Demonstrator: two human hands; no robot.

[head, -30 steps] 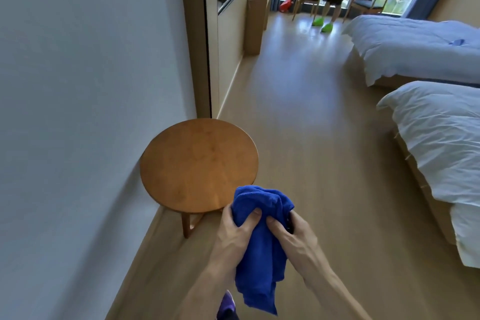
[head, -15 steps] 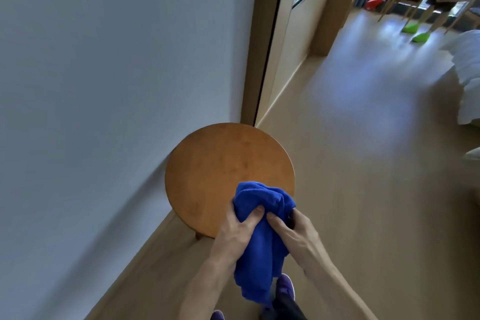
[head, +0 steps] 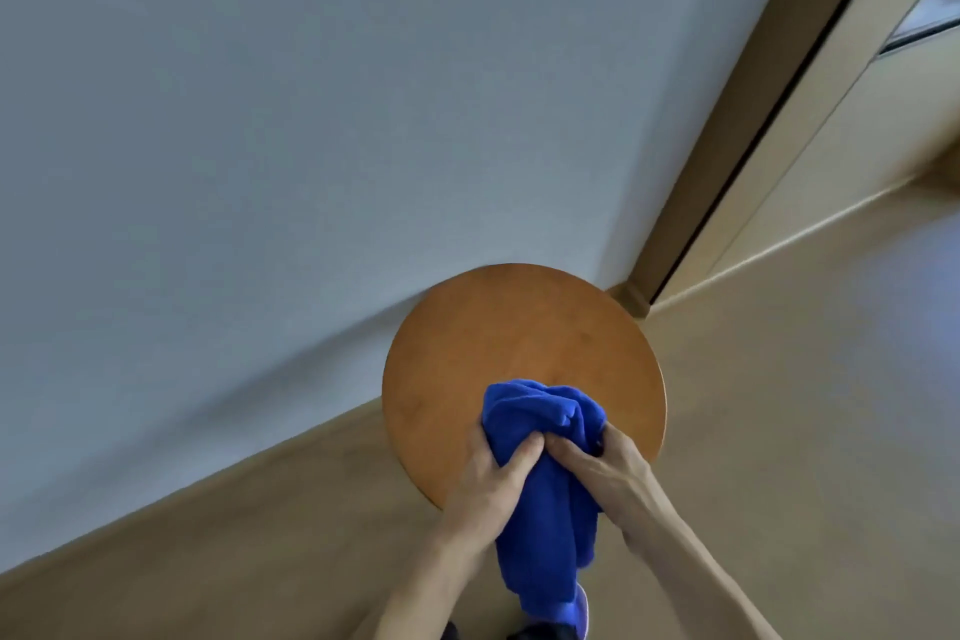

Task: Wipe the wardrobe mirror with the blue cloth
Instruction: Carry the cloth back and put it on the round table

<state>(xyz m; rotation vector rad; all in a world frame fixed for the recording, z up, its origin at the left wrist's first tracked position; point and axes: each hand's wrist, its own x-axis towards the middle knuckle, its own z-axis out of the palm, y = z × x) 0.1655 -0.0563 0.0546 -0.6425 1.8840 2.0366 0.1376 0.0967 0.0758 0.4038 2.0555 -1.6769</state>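
Left hand point(head: 488, 478) and right hand point(head: 608, 473) both clench the bunched blue cloth point(head: 545, 431); its tail hangs down between the forearms. The cloth sits over the near edge of the round tabletop point(head: 493, 343); contact unclear. The wardrobe point(head: 852, 161) lies beyond, up and to the right of the hands, and its edge runs diagonally. The right hand is nearer. The mirror point(head: 932, 16) is probably the dark glassy sliver at top right, cut off by the picture edge, so I can't confirm it.

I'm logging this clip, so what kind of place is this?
Likely a furnished indoor room, home or hotel: round wooden stool beside a plain pale wall, wood-look floor, tall wooden frame.
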